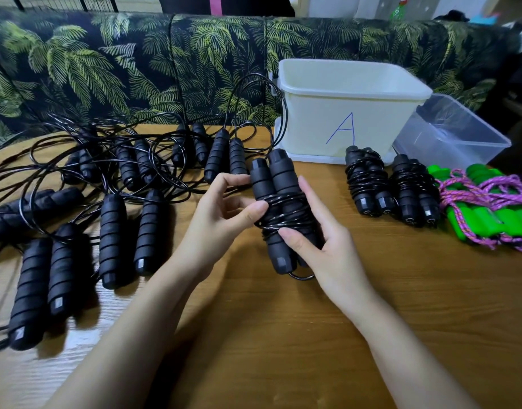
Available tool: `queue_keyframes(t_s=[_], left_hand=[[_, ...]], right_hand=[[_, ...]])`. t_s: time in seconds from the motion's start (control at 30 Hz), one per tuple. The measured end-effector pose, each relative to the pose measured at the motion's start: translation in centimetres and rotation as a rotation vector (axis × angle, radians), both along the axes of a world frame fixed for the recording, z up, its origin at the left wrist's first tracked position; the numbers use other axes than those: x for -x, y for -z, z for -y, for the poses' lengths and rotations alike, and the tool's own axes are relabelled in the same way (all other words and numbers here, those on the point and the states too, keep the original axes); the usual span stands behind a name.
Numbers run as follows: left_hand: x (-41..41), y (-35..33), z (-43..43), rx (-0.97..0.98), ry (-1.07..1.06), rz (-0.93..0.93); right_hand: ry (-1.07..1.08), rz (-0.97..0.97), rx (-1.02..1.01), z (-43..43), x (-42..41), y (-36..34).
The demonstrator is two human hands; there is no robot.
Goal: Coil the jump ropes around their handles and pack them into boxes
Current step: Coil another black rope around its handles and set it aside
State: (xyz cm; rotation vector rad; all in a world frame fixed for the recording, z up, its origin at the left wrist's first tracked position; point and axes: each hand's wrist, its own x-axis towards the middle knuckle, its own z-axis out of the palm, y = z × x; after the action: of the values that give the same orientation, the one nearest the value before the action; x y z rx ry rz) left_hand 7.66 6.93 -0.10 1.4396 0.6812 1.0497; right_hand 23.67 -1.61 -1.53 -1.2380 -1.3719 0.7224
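Both hands were raised over the wooden table (283,335), holding one black handle pair (273,184) between them, the two handles side by side and tilted slightly left at the top. The right hand (321,246) gripped the handle pair low down: thumb across the front, one finger stretched up along the right side, the other fingers hidden behind. The left hand (224,214) held the same pair from the left, fingers curled, thumb pressed on the wound cord (286,215) and forefinger touching the left handle higher up. Several turns of cord circled the middle of the pair; a free length (255,81) arched up and back in front of the white box marked A (342,119). A small loop showed under the bottom ends. The white box stood at the far edge of the table, with a clear box (451,137) just beside it on the right, tilted. Two coiled black bundles (367,181) lay in front of the white box, close together. To their right lay green handles with purple rope (487,208). Uncoiled black ropes (112,172) were spread over the left half of the table, cords tangled. A palm-print sofa (136,60) ran behind the table.
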Motion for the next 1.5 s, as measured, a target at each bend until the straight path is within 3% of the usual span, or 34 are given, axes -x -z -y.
queue_keyframes(t_s=[0.2,0.33,0.63,0.8,0.93,1.1,1.33,1.5], left_hand=[[-0.7,0.4,0.4,-0.078,-0.161,-0.018],[-0.5,0.4,0.4,-0.137,-0.242,-0.089],[-0.1,-0.4,0.5,-0.11,-0.07,-0.051],[-0.8,0.4,1.0,-0.174,-0.138,-0.081],[-0.7,0.6,0.7,-0.182,-0.025,-0.096],[-0.7,0.5,0.5,-0.131,0.027,-0.026],[-0.4,0.4,0.0,0.039,-0.082,0.068],[0.0,-0.4,0.1,0.114,0.072,0.045]], right_hand=[[0.238,0.382,-0.184,-0.3,0.3,0.8],[0.233,0.476,-0.111,-0.3,0.6,1.2],[0.073,0.091,0.042,-0.2,-0.6,0.2],[0.265,0.488,0.181,0.3,0.7,-0.4],[0.367,0.606,0.116,0.0,0.7,0.2],[0.376,0.486,0.027,-0.1,0.4,0.5],[0.175,0.13,-0.041,0.1,1.2,0.8],[0.023,0.017,-0.073,0.4,1.3,0.0]])
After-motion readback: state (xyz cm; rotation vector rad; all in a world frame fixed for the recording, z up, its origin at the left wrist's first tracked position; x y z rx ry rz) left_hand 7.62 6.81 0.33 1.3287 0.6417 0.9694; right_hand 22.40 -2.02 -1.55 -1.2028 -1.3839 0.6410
